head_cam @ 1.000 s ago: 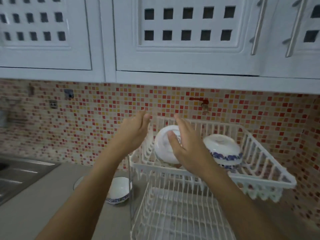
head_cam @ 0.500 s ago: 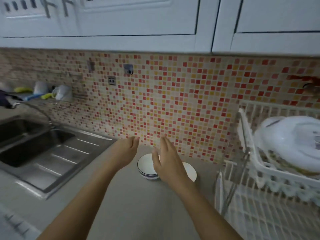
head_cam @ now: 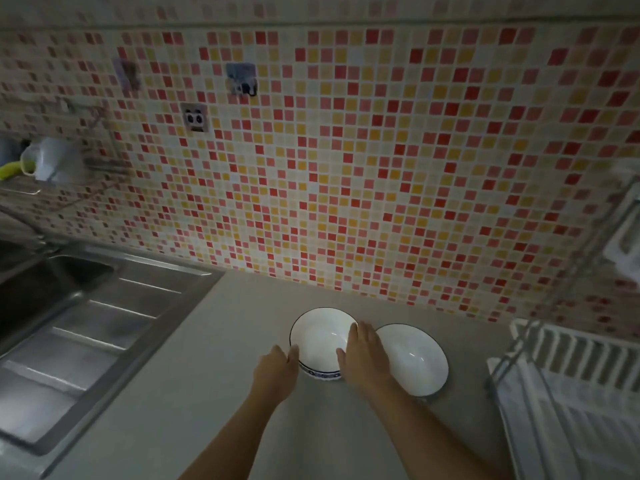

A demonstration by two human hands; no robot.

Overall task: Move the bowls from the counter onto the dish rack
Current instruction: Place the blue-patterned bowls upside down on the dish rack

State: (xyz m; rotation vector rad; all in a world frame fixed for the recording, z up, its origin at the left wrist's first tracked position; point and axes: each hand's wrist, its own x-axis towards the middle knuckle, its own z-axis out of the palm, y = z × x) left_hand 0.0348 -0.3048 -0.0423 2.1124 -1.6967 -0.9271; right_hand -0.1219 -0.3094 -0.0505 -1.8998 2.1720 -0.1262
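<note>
Two white bowls with blue-patterned sides stand side by side on the grey counter (head_cam: 194,393), close to the tiled wall. My left hand (head_cam: 277,372) presses against the left side of the left bowl (head_cam: 320,337). My right hand (head_cam: 363,362) lies over its right rim, thumb inside the bowl, fingers between the two bowls. The left bowl still rests on the counter. The right bowl (head_cam: 415,362) is untouched, partly behind my right wrist. The white dish rack (head_cam: 568,355) shows at the right edge, only its near corner in view.
A steel sink with a ribbed drainboard (head_cam: 79,323) fills the left. A pale cup (head_cam: 48,161) sits on a wall shelf at far left. Adhesive hooks and a socket (head_cam: 195,117) are on the mosaic wall. The rack's metal post (head_cam: 540,313) rises just right of the bowls.
My view swung left and down from the rack to the counter. Both hands left the bowl on the upper rack tier, dropped to the counter and closed in on the left bowl.
</note>
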